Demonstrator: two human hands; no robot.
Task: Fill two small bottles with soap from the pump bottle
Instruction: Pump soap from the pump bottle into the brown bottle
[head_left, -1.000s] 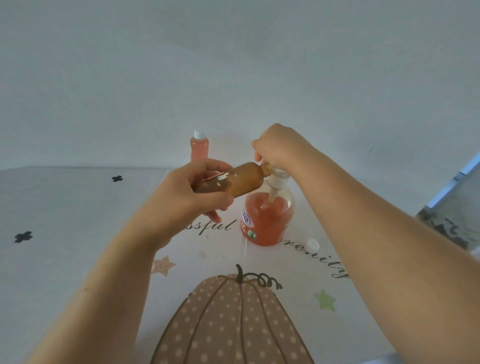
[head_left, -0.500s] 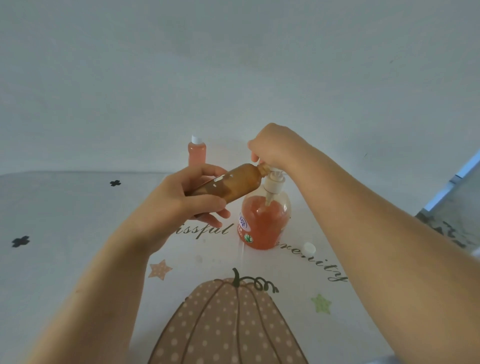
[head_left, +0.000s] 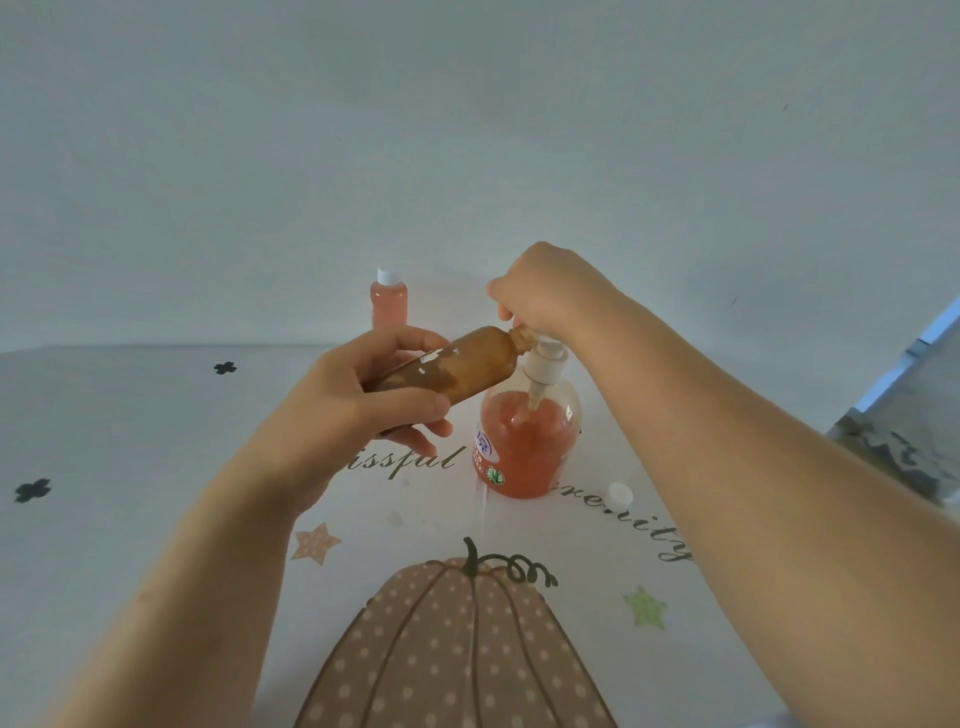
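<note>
My left hand (head_left: 349, 402) grips a small brown bottle (head_left: 467, 366), tilted almost flat with its open neck up against the pump nozzle. My right hand (head_left: 540, 293) is closed over the head of the pump bottle (head_left: 524, 447), a clear round bottle holding orange soap, standing on the table. The nozzle is hidden under that hand. A second small bottle (head_left: 388, 304) with orange soap and a white cap stands upright farther back. A loose white cap (head_left: 620, 494) lies on the table to the right of the pump bottle.
The table wears a white cloth (head_left: 156, 467) printed with a pumpkin, stars and script lettering. A plain wall rises right behind the table. A dark patterned surface (head_left: 898, 452) shows at the right edge.
Both hands and the bottles stay together. The brown bottle's neck remains at the nozzle, and the view has shifted slightly.
</note>
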